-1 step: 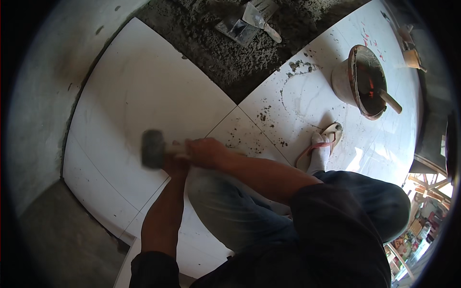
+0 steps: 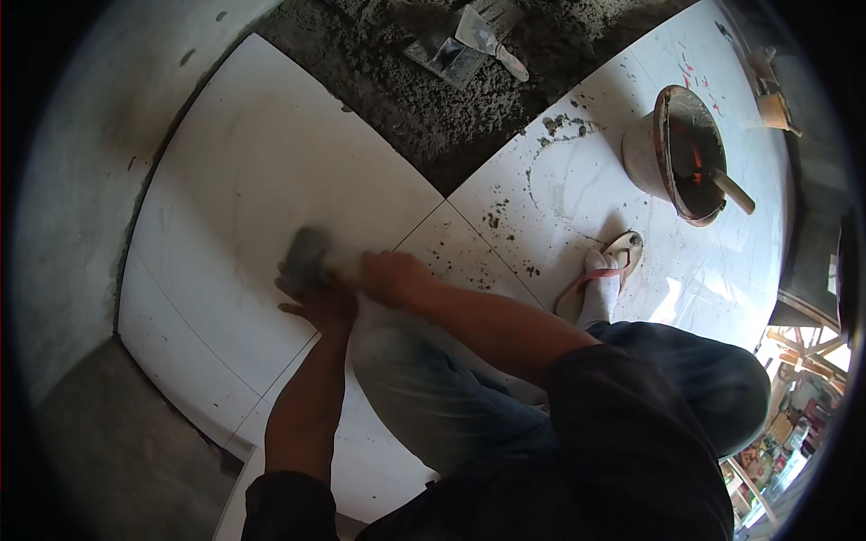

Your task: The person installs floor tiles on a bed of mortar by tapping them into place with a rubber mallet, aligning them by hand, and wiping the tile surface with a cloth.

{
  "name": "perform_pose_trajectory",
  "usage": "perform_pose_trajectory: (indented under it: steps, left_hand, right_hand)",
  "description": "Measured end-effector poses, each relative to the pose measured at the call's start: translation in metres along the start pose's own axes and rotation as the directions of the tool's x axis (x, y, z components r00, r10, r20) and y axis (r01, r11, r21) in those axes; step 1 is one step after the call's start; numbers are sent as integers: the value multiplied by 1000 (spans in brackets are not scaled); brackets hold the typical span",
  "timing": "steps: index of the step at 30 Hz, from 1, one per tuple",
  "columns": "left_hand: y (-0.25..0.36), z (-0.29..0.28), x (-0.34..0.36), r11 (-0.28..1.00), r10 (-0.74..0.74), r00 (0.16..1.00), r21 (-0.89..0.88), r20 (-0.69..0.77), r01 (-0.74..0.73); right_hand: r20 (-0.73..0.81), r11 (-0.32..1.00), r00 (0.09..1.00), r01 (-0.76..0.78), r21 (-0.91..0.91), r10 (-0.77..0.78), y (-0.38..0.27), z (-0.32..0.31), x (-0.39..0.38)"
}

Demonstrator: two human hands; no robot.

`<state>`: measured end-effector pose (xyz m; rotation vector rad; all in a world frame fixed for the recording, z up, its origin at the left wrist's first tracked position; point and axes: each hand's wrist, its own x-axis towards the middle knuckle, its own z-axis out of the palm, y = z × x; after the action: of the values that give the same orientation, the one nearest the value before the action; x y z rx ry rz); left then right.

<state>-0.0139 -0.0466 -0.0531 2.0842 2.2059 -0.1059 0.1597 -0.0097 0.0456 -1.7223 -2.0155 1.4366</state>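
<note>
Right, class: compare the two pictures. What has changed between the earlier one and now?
The blurred mallet has shifted right and slightly up in the picture; the right hand, gripping it, edged right too. The left hand now shows spread fingers. The bucket and scraper stayed put.

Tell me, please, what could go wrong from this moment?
The hammer, blurred in the right hand, appears very close to the spread fingers of the left hand, so a stray blow might hit them. A blow that is too hard could perhaps crack the white tile below. Dark crumbs lie on the floor near the sandal, so the foot might slip.
</note>
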Motion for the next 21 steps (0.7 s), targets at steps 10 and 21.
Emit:
perform_pose_trajectory:
  steps: [10, 21]
  left_hand:
    - [-4, -2, 0, 932, -183, 967, 345, 174, 114]
    - [-8, 1, 5, 981, -153, 985, 131, 77, 142]
  right_hand:
    - [-66, 995, 993, -96, -23, 95, -8, 13, 2]
    - [43, 999, 998, -40, -13, 41, -12, -27, 3]
